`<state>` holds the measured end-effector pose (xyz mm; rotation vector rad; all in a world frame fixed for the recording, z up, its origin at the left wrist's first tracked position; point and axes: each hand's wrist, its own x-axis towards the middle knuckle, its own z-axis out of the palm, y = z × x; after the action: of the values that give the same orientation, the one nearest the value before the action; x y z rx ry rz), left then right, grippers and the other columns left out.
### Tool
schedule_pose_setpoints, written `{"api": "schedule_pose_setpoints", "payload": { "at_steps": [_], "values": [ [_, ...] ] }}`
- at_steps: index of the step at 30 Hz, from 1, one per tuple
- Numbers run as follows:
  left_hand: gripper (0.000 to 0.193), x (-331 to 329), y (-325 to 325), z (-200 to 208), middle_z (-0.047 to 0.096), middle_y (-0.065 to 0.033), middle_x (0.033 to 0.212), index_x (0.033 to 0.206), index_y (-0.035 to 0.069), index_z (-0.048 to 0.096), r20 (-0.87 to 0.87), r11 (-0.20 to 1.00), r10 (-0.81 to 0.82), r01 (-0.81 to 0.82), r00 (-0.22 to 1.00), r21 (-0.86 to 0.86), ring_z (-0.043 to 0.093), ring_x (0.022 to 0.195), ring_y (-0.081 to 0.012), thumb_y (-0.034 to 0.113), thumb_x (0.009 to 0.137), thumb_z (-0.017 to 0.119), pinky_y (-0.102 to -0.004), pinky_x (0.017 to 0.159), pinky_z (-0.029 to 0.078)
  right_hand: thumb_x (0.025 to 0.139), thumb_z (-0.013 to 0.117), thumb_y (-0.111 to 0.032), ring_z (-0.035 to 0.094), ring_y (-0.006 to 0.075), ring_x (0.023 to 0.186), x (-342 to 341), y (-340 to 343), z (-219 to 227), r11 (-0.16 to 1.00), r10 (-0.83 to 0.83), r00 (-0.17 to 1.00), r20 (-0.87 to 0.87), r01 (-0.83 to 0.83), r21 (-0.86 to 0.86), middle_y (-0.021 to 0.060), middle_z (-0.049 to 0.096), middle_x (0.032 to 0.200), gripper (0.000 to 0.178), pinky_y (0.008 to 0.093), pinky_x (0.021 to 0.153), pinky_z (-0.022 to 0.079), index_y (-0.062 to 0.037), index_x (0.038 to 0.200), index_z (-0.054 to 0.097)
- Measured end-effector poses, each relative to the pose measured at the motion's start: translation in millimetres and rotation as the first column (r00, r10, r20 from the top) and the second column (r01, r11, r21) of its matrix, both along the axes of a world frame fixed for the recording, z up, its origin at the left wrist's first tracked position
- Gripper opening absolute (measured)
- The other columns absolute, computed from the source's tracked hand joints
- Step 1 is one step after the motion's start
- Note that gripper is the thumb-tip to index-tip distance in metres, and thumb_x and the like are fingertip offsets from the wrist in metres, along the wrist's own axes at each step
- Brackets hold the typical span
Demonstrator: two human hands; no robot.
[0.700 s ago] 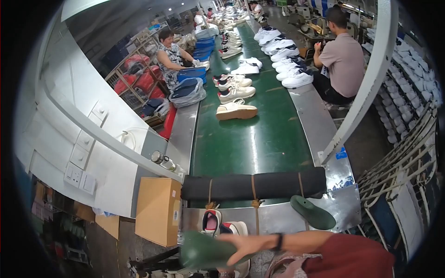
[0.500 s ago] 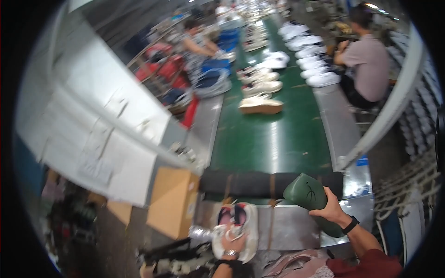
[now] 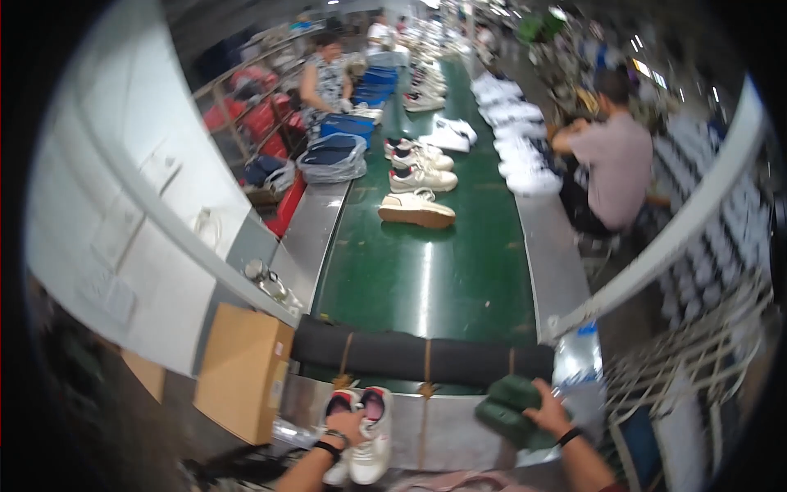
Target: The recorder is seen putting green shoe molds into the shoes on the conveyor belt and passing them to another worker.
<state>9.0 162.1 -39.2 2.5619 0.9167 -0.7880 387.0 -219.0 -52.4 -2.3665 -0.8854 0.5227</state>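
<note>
My left hand (image 3: 344,426) grips a pair of white sneakers (image 3: 367,435) with red-and-dark insides, held together low in front of me above the steel end plate (image 3: 443,422). My right hand (image 3: 548,414) rests on dark green shoe lasts (image 3: 507,406) at the right end of that plate, fingers curled over them. A black padded roll (image 3: 426,359) tied with tan cords lies across the end of the green conveyor belt (image 3: 434,279), just beyond both hands.
White sneakers (image 3: 416,209) stand in a line along the belt. One person (image 3: 328,82) works at the left beside blue bins (image 3: 348,131); another person (image 3: 611,164) sits at the right. A cardboard box (image 3: 242,381) stands at lower left, wire racks (image 3: 697,369) at right.
The view swung right and steadied. My right hand carried the green lasts from my left side across to the right end of the plate. My left hand took up the sneaker pair.
</note>
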Motion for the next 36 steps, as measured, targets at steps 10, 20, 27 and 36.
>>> {"api": "schedule_pose_setpoints", "payload": {
  "at_steps": [10,20,27,36],
  "values": [
    [0.055,47.9,56.9,75.5,0.069,-0.0190,0.072,0.102,0.016,0.070,0.585,0.995,0.098,-0.090,0.805,-0.044,0.070,0.071,-0.0407,0.065,0.076,0.073,-0.0518,0.067,0.055,0.067,0.058,0.005,0.049,0.0360,0.138,-49.8,44.3,-2.6,0.978,0.206,0.974,0.099,-0.204,-0.028,0.0079,0.063,0.138,0.067,0.0581,0.115,0.035,-0.0164,0.130,0.066],
    [0.062,211.7,191.7,83.6,0.074,-0.0195,0.097,0.104,0.005,0.066,0.769,0.804,0.580,-0.341,0.270,-0.487,0.072,0.093,-0.0372,0.059,0.078,0.081,-0.0449,0.081,0.055,0.078,0.061,0.004,0.053,0.0459,0.130,-106.2,38.1,-2.1,1.000,-0.010,0.938,0.346,0.008,0.008,0.0175,0.062,0.134,0.054,0.0582,0.110,0.042,-0.0098,0.130,0.065],
    [0.056,257.2,37.6,21.1,0.067,-0.0226,0.120,0.125,0.002,0.064,0.760,0.982,0.184,-0.085,0.623,-0.168,0.062,0.114,-0.0389,0.042,0.086,0.069,-0.0481,0.100,0.049,0.080,0.085,-0.037,0.052,0.0414,0.130,-172.5,17.9,-24.3,0.339,-0.607,-0.094,-0.789,0.867,-0.364,0.0235,0.028,0.157,0.106,0.0638,0.100,0.046,0.0021,0.154,0.019],
    [0.042,250.8,-172.2,-114.5,0.067,-0.0139,0.108,0.120,0.003,0.062,0.630,0.816,-0.121,0.438,0.767,-0.377,0.064,0.093,-0.0295,0.039,0.099,0.058,-0.0418,0.083,0.052,0.090,0.077,-0.032,0.062,0.0216,0.118,-180.8,48.1,3.1,0.425,-0.503,0.461,-0.731,0.869,0.256,0.0170,0.061,0.132,0.067,0.0356,0.097,0.053,0.0030,0.139,0.048]
  ]
}}
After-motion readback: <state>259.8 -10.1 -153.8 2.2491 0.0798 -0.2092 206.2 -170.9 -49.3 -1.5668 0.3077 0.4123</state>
